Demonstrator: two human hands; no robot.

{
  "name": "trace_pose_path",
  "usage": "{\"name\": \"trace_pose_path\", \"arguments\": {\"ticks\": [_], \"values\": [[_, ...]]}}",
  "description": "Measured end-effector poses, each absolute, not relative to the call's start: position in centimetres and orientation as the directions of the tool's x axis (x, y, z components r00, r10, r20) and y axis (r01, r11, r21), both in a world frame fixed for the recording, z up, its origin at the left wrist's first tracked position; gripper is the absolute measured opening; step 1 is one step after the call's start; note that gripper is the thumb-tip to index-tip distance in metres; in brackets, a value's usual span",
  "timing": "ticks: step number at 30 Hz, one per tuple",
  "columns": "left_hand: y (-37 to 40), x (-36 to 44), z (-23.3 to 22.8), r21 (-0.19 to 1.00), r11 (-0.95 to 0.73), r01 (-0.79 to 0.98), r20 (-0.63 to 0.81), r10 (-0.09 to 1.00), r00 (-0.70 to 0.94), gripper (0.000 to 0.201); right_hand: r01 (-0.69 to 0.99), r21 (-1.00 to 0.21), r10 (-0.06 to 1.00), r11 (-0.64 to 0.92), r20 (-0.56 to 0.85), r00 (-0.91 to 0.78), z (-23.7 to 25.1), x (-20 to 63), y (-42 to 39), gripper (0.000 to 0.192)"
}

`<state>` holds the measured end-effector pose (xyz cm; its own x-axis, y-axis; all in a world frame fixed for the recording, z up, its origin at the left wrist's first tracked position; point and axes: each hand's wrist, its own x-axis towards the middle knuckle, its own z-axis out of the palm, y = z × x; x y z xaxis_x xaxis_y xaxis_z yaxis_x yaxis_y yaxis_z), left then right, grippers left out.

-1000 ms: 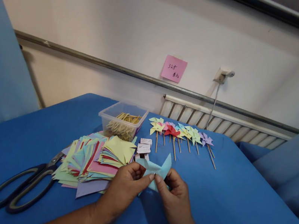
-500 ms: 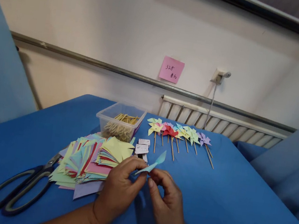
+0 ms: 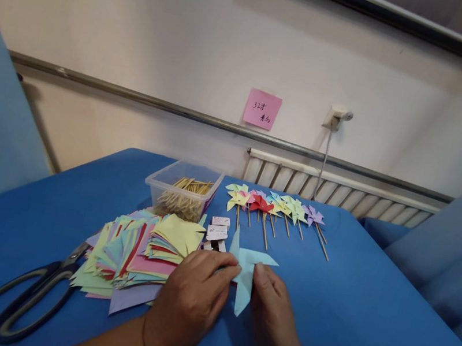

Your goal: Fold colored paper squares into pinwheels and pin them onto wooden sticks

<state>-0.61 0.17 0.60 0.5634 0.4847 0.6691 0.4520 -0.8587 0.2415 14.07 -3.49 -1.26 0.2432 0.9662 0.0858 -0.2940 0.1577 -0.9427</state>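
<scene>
While the left hand [image 3: 194, 293] pinches the left side of a light-blue paper pinwheel [image 3: 246, 275] between thumb and fingers, the right hand [image 3: 274, 314] grips its right edge, thumb on top, as the head view shows. The pinwheel is between the two hands, above the blue-covered desk [image 3: 345, 308], its blades fanned out. Just beside the left hand lies a pile of coloured paper [image 3: 138, 258], with scissors [image 3: 63, 270] at its left. Behind the pile, a clear box [image 3: 154, 184] contains wooden sticks [image 3: 186, 196]; small white boxes [image 3: 217, 233] sit near it. Farther right, pinwheels on sticks [image 3: 261, 203] lie in a row.
</scene>
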Motion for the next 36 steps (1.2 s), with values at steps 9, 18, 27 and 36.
{"name": "trace_pose_path", "arguments": {"ticks": [9,18,27,36], "values": [[0.2,-0.2,0.0,0.272,-0.855,0.442,0.622,0.507,0.597,0.030,-0.363,-0.929,0.961,0.068,-0.037,0.275,-3.1,14.2,-1.9,0.026],[0.1,-0.3,0.2,0.334,-0.837,0.433,0.621,0.541,0.568,0.028,-0.490,-0.871,0.969,0.034,-0.090,0.229,-2.6,14.4,-1.8,0.022],[0.0,-0.2,-0.2,0.390,-0.815,0.428,0.587,0.578,0.566,0.030,-0.645,-0.760,0.970,-0.084,-0.211,0.123,-2.4,14.6,-1.7,0.022],[0.1,-0.2,-0.6,0.427,-0.775,0.465,0.509,0.632,0.585,0.031,-0.568,-0.822,0.986,-0.038,-0.124,0.113,-3.9,15.0,-1.4,0.017]]}}
